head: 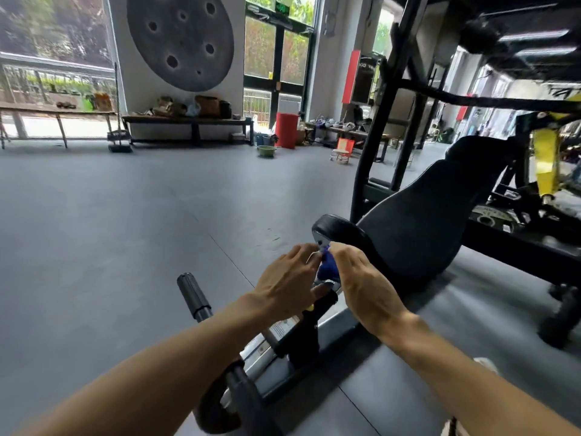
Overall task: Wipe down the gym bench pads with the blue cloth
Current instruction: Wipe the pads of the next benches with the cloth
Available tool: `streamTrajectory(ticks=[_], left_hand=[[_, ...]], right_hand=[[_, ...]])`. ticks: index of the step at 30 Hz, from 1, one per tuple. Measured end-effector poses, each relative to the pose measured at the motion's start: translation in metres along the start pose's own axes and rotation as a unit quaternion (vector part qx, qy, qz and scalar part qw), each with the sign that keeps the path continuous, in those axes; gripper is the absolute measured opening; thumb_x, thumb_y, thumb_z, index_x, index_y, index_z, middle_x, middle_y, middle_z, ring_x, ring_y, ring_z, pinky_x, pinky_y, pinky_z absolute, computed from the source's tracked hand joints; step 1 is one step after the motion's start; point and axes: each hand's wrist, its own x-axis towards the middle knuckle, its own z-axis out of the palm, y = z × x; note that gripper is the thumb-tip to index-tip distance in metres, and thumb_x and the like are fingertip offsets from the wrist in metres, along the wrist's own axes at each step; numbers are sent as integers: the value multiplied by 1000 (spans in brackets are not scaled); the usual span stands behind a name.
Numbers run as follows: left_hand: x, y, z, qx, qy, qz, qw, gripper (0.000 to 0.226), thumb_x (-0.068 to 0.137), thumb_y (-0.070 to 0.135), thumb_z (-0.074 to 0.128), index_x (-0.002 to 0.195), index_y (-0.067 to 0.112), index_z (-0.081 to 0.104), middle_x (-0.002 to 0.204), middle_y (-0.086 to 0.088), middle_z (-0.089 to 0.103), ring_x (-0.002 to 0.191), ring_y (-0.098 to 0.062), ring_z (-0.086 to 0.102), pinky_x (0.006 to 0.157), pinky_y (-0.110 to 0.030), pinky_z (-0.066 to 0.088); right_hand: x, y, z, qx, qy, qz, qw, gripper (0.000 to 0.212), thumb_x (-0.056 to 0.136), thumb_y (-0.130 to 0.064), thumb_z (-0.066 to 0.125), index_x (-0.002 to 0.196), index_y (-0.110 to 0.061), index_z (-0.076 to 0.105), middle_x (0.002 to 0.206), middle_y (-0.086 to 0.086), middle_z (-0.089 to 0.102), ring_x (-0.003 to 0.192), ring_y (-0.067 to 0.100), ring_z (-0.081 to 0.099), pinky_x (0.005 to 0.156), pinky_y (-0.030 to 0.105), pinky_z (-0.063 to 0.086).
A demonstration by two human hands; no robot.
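A bunched blue cloth (pixel 328 268) sits between my two hands, just below the front edge of the black bench seat pad (pixel 342 229). My right hand (pixel 361 280) grips the cloth from the right, fingers curled round it. My left hand (pixel 287 278) pinches the cloth's upper end with its fingertips. Behind the seat, the long black back pad (pixel 430 212) slopes up to the right. Most of the cloth is hidden by my hands.
The bench's metal frame (pixel 283 338) runs toward me, with a black foam roller (pixel 193 295) on the left. A black rack upright (pixel 374 127) and yellow machine (pixel 545 158) stand right. Grey floor (pixel 110 231) spreads left; benches, a red bin (pixel 286 129) and a green basin line the far wall.
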Motion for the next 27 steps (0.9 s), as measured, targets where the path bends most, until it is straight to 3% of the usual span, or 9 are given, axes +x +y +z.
streamTrajectory(ticks=[5,8,11,16,21,27], left_hand=[[-19,5,-40,20,63,21,998,43,99,39,63,126,5,61,128,-12,60,113,-28,59,84,-40,59],[-20,5,-54,36,78,29,996,37,99,37,63,119,5,63,118,-11,62,102,-26,61,77,-38,59],[-11,-2,-52,52,88,32,994,36,99,38,62,117,6,64,113,-9,62,95,-23,59,73,-36,58],[8,-23,-14,40,81,27,996,33,98,36,65,113,7,65,106,-10,66,87,-23,61,70,-33,58],[41,-63,49,-5,70,9,997,28,98,33,66,110,7,65,103,-10,66,86,-25,63,66,-32,55],[86,-126,122,-42,86,-5,995,23,99,26,63,108,5,65,100,-11,66,83,-27,63,67,-37,58]], right_hand=[[6,-27,-33,3,1,-36,999,49,82,5,72,122,-6,45,112,14,62,103,29,64,85,30,55],[10,-35,-46,-3,8,-53,999,43,82,5,72,117,-5,49,108,14,63,96,29,66,78,28,53],[18,-32,-44,3,8,-61,998,32,88,-2,65,117,-3,51,111,15,62,102,31,63,79,33,54],[30,2,-3,35,5,-52,998,31,91,-10,55,121,-6,48,114,14,61,106,29,62,80,36,59],[56,52,60,55,-32,-37,997,41,89,-5,70,124,-7,47,117,16,59,101,30,63,73,42,61],[104,103,136,52,-45,-61,996,36,92,-15,58,125,-4,48,121,18,59,110,32,61,79,42,61]])
